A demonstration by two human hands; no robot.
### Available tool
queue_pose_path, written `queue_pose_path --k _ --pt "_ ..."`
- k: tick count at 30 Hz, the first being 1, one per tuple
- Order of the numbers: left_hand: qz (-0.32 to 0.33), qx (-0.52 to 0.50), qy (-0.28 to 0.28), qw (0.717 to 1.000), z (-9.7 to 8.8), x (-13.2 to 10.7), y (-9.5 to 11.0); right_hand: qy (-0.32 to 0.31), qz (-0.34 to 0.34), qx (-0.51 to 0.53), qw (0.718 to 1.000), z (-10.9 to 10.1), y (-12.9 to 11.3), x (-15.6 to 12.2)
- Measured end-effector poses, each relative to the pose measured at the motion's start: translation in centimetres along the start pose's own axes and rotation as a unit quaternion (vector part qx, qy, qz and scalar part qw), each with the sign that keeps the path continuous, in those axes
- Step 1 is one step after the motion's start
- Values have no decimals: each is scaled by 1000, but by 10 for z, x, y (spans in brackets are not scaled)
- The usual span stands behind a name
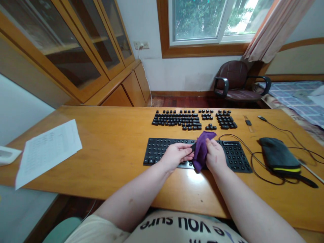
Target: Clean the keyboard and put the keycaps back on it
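A black keyboard base (157, 152) with its keycaps taken off lies on the wooden desk (111, 145). The removed keycaps (177, 119) sit in keyboard order just behind it. My right hand (215, 157) is closed on a purple cloth (202, 148) held over the middle of the base. My left hand (176, 155) rests on the base beside it, its fingers pinched around a small dark object at the cloth's edge that I cannot make out.
A printed sheet (47, 150) lies at the desk's left edge. A dark pouch with a yellow stripe (279, 157) and black cables (255, 165) lie to the right. A brown armchair (236, 81) stands under the window. Wooden cabinets (76, 50) line the left wall.
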State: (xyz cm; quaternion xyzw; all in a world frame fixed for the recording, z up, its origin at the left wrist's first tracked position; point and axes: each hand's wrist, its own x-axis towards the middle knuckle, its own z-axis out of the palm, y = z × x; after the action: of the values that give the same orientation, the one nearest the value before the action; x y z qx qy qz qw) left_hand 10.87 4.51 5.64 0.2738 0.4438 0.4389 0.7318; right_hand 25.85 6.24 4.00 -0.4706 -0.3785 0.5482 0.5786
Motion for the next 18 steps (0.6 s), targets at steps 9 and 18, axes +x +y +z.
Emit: queue_pose_path --k 9,18 --pt "45 87 19 995 -1 3 2 9 82 95 992 -2 -1 7" --pt "217 100 29 971 -6 3 4 -21 88 146 985 7 -11 10"
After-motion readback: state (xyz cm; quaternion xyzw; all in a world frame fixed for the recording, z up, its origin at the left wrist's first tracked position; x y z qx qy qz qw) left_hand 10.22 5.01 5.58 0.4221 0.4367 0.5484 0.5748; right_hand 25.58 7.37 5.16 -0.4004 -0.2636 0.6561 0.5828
